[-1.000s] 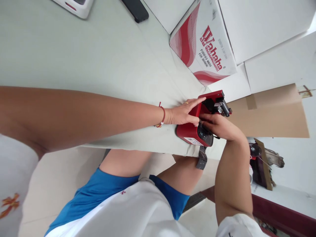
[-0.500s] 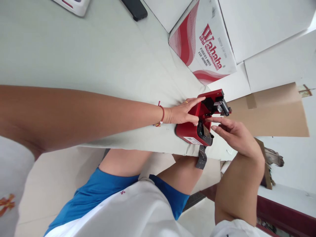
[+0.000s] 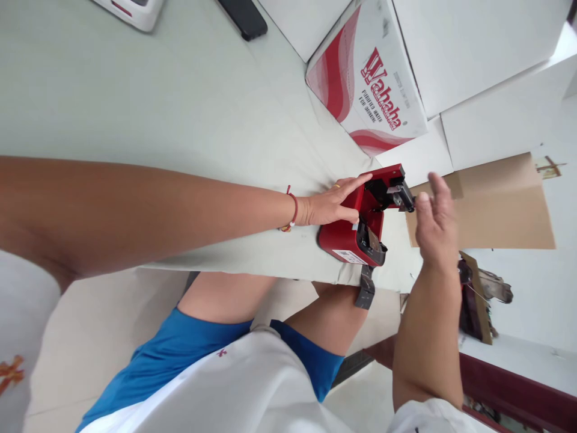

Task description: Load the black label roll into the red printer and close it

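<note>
A red label printer [image 3: 339,243] stands near the table's edge with its lid [image 3: 391,174] raised, showing a black inside. My left hand [image 3: 331,207] rests on it, index finger stretched along the lid's side and thumb on the body; the other fingers are mostly hidden. A dark strip of labels [image 3: 366,288] hangs from the printer's front over the table edge. Beside the lid's free end, near its black roller part [image 3: 403,196], is my right hand [image 3: 437,222]. Its thumb and index finger are apart, blurred by motion, with nothing seen between them.
Behind the printer stands a white and red water carton [image 3: 374,78] among other white boxes. A brown cardboard piece [image 3: 500,210] is at the right. A black phone-like object [image 3: 246,19] and part of a white device [image 3: 143,13] lie on the covered table [image 3: 202,102].
My right hand has come out of the printer's opening and moved up and right to the raised lid's free end. My left hand stays on the printer.
</note>
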Motion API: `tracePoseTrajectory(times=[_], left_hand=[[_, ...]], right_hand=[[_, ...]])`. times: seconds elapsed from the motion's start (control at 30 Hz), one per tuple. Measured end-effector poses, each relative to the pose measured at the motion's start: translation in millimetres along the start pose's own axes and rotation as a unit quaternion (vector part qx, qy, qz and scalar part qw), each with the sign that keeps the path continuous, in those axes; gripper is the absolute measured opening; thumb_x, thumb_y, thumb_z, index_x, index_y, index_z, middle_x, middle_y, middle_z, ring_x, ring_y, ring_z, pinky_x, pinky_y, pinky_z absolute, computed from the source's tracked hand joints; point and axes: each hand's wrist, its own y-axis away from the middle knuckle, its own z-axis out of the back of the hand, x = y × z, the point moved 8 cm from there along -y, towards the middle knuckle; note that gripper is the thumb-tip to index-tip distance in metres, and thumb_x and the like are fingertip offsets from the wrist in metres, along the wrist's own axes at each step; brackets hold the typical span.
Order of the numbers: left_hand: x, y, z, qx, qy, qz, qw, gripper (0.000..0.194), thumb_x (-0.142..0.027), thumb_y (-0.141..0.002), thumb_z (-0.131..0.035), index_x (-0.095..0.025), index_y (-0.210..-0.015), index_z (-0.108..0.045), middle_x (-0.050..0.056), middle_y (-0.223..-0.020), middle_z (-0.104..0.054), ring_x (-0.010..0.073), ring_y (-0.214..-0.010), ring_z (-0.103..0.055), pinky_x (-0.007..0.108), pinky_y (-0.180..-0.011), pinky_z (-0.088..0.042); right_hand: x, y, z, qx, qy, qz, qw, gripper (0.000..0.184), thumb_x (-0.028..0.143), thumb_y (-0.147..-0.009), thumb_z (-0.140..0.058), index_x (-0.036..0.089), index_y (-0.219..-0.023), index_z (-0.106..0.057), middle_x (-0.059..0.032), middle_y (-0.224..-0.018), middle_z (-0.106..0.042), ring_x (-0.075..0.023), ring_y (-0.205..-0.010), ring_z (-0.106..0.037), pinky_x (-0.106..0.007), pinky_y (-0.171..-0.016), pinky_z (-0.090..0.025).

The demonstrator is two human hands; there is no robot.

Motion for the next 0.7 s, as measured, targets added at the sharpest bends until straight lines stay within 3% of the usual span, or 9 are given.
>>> tracePoseTrajectory(times=[0.07,0.17,0.3,0.43,0.57,0.7], left_hand=[[-2.6,-0.5,0.4,-0.004,-0.006,-0.006,1.000,0.119,-0.037,-0.074,-0.073,-0.032,-0.181,-0.019,0.011,-0.187,-0.027,0.0386,-0.176,-0.016,0.064,-0.144,-0.010],[-4.0,-0.2,0.4,-0.006,-0.008,0.010,1.000,0.119,-0.039,-0.077,-0.073,-0.024,-0.182,-0.018,0.013,-0.191,-0.018,0.0392,-0.179,-0.005,0.061,-0.146,-0.005],[-13.4,3.6,0.4,0.003,-0.022,0.001,1.000,0.101,-0.051,-0.093,-0.058,-0.026,-0.182,-0.017,0.010,-0.192,-0.017,0.0328,-0.181,-0.002,0.057,-0.146,-0.003],[-20.9,9.3,-0.2,0.018,-0.042,0.004,0.999,0.079,-0.064,-0.105,-0.043,-0.032,-0.176,-0.033,0.005,-0.190,-0.026,0.0316,-0.181,0.000,0.058,-0.146,-0.003],[-22.6,8.2,-2.1,0.016,-0.040,-0.020,0.999,0.057,-0.063,-0.108,-0.039,-0.029,-0.146,-0.065,0.006,-0.174,-0.050,0.0327,-0.178,-0.013,0.056,-0.146,-0.011],[-13.5,-1.1,-6.1,0.010,-0.039,-0.049,0.998,0.052,-0.065,-0.108,-0.039,-0.026,-0.122,-0.069,0.009,-0.155,-0.061,0.0323,-0.174,-0.021,0.052,-0.145,-0.015]], right_hand=[[-2.5,-3.0,-12.5,0.014,-0.012,-0.006,1.000,0.073,0.065,-0.112,-0.046,0.020,-0.169,-0.052,-0.0174,-0.170,-0.057,-0.0316,-0.163,-0.049,-0.056,-0.136,-0.037],[0.6,6.7,-17.0,-0.008,-0.048,-0.021,0.999,0.068,0.067,-0.111,-0.048,0.019,-0.154,-0.069,-0.0181,-0.153,-0.071,-0.0325,-0.146,-0.066,-0.054,-0.126,-0.051],[8.5,35.3,-10.8,-0.050,-0.089,-0.016,0.995,0.062,0.068,-0.111,-0.052,0.021,-0.139,-0.081,-0.0138,-0.138,-0.081,-0.0318,-0.131,-0.076,-0.053,-0.116,-0.059],[12.0,65.7,-15.8,-0.049,-0.110,0.001,0.993,0.049,0.057,-0.113,-0.057,0.024,-0.136,-0.084,-0.0104,-0.139,-0.081,-0.0292,-0.135,-0.076,-0.050,-0.120,-0.060],[11.0,90.0,-34.7,-0.017,-0.176,-0.001,0.984,0.041,0.048,-0.116,-0.054,0.027,-0.135,-0.084,-0.0077,-0.147,-0.077,-0.0261,-0.144,-0.071,-0.050,-0.128,-0.055],[5.8,102.8,-44.6,-0.030,-0.218,-0.027,0.975,0.040,0.045,-0.118,-0.053,0.026,-0.136,-0.083,-0.0074,-0.152,-0.074,-0.0247,-0.150,-0.066,-0.052,-0.133,-0.049]])
